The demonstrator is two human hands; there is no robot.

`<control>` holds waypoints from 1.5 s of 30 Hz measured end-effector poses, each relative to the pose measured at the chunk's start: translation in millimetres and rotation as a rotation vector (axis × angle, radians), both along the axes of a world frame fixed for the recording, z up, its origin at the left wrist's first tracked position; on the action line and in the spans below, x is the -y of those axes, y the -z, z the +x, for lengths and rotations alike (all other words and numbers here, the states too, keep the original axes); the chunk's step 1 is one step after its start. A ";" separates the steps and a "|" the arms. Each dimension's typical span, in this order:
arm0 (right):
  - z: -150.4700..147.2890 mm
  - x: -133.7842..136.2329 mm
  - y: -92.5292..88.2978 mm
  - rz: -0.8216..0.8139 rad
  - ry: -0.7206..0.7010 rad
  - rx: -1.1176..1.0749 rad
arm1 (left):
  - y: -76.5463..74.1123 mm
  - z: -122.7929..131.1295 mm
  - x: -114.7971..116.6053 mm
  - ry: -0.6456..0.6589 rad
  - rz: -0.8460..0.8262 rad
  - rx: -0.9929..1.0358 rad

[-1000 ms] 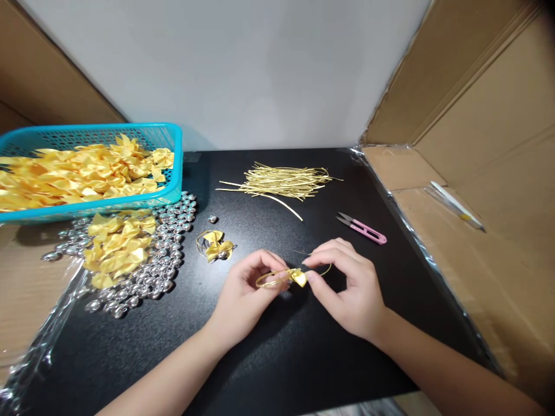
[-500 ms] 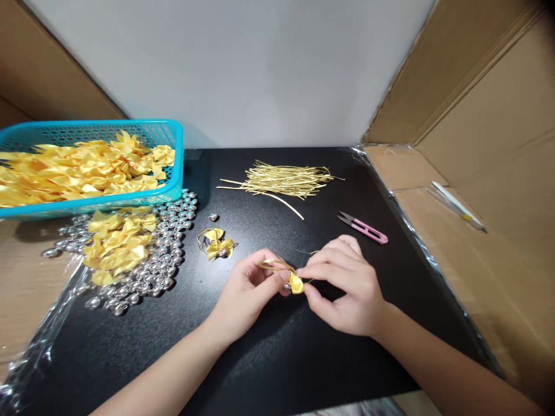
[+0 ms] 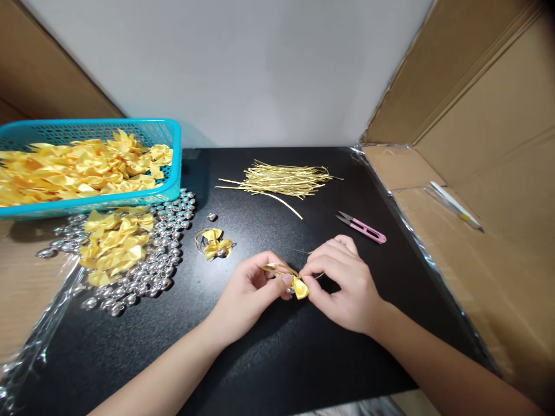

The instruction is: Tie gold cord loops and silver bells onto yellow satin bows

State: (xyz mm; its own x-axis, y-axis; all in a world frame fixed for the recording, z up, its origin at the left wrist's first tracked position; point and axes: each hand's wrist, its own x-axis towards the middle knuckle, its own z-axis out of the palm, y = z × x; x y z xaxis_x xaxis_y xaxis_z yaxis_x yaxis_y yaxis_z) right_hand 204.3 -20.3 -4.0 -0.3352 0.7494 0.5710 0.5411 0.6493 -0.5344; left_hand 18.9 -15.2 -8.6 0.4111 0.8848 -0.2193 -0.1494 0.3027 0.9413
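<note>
Thumb and fingers closed, my left hand [image 3: 254, 294] grips a small yellow satin ribbon bow [image 3: 300, 288] with a gold cord loop [image 3: 274, 267] above it. A bit of silver shows under the bow, mostly covered by my fingertips. Against the bow's right side, my right hand [image 3: 340, 283] pinches the gold cord where it meets the bow, and a cord end sticks out past these fingers. A thin dark line, thread or needle, extends left from the right hand's upper fingers. Left of my hands lie yellow bows with silver beads and cord [image 3: 215, 244].
A blue basket [image 3: 176, 156] full of yellow bows stands at left. Before it are loose bows [image 3: 117, 242] among silver beads [image 3: 150, 283]; one bead [image 3: 211, 217] lies apart. Gold cords [image 3: 286, 179] lie at the back, pink thread snips [image 3: 366, 230] at right, white tweezers [image 3: 455, 205] on cardboard.
My right fingertips have closed in at the top of the bow, pinching the cord. The bow has tilted and shifted slightly down and right. The left hand keeps its grip.
</note>
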 end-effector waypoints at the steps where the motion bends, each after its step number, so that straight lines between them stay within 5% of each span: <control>1: 0.1 0.0 0.3 -0.012 -0.002 0.005 | -0.4 0.5 0.0 0.002 -0.002 -0.004; 25: 5.6 -1.3 -3.2 -0.196 -0.047 -0.175 | -3.2 -0.2 -0.4 -0.042 0.059 -0.057; 35: 4.7 -2.1 -2.8 -0.199 -0.129 -0.018 | -4.3 -0.4 0.9 -0.025 0.148 -0.081; 45: 2.8 -2.6 -0.9 -0.122 -0.054 0.016 | -5.1 0.7 0.9 0.009 0.083 -0.110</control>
State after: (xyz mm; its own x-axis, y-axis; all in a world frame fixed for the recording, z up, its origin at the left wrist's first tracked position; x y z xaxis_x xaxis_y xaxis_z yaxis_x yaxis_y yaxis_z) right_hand 207.0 -17.7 -3.0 -0.3856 0.7936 0.4706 0.5162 0.6083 -0.6029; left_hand 19.6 -16.1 -3.5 0.3968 0.8981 -0.1895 -0.0416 0.2239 0.9737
